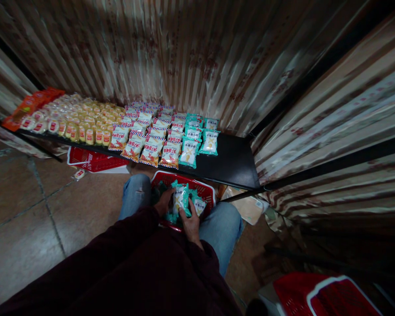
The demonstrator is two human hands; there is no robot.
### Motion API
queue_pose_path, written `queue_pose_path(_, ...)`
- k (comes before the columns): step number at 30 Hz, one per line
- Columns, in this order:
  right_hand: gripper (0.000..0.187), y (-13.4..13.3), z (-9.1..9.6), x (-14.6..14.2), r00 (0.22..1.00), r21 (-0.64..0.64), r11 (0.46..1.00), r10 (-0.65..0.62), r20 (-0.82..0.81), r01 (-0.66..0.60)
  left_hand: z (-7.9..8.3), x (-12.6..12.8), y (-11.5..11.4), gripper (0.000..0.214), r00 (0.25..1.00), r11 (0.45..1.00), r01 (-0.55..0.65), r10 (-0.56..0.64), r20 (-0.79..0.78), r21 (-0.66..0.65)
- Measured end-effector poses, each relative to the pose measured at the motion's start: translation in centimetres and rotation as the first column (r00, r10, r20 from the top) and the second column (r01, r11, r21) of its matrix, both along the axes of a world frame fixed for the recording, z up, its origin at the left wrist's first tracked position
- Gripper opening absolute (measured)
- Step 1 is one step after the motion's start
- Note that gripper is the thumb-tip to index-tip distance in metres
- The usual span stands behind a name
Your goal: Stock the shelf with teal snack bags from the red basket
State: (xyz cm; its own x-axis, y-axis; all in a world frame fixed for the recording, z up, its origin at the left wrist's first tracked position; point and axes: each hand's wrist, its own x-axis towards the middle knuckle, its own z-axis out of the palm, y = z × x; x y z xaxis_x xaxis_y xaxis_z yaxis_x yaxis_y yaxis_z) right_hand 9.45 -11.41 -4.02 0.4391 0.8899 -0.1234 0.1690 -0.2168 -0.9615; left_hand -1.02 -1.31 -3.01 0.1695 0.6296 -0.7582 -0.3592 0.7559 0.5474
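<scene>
Between my knees stands a red plastic basket (208,188) holding several teal-and-white snack bags (199,206). Over the basket, one teal snack bag (180,196) is held upright between both hands, its printed front facing me. My left hand (163,202) is closed on the bag's left edge. On its lower right side, my right hand (191,221) grips it with thumb and fingers. Beyond the basket, a black shelf (232,160) bears rows of similar teal bags (189,151), next to white-and-orange snack bags (150,149).
Small yellow packaged cakes (88,125) and orange packs (31,105) fill the shelf's left part. Another red basket (95,160) lies under the shelf, a loose packet (79,174) beside it. Black metal bars (283,98) frame the right. A red basket (342,296) stands at lower right.
</scene>
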Motion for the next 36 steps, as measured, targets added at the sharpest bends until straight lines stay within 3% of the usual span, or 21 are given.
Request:
queue_pose_path(8,0.071,0.2,0.6,0.7,0.993,-0.012,0.997,-0.074,-0.097,0.073,2.1,-0.1,-0.5,0.02,0.996,0.993,0.034,-0.042,0.073,0.113)
queue_pose_path(12,0.074,0.4,0.9,1.0,0.984,0.006,0.995,-0.098,-0.146,0.1,2.8,0.4,-0.3,0.026,0.993,0.984,0.067,-0.082,0.085,0.165)
queue_pose_path(18,0.072,1.0,1.6,2.1,0.988,0.026,0.991,-0.126,-0.089,0.129,4.3,1.5,0.5,0.041,0.988,0.947,0.141,-0.152,0.018,0.289)
queue_pose_path(22,0.074,1.6,2.7,2.9,0.988,0.005,0.991,-0.13,-0.086,0.131,5.5,2.7,1.1,0.038,0.99,0.907,0.14,-0.123,-0.067,0.398)
queue_pose_path(28,0.074,2.8,4.0,4.3,0.986,-0.032,0.988,-0.154,-0.064,0.152,6.1,4.4,1.8,0.037,0.996,0.876,0.084,-0.085,-0.021,0.475)
queue_pose_path(36,0.067,4.2,5.1,6.0,0.984,0.009,0.984,-0.176,0.037,0.176,6.7,5.6,2.4,0.041,0.985,0.821,0.112,-0.165,0.045,0.56)
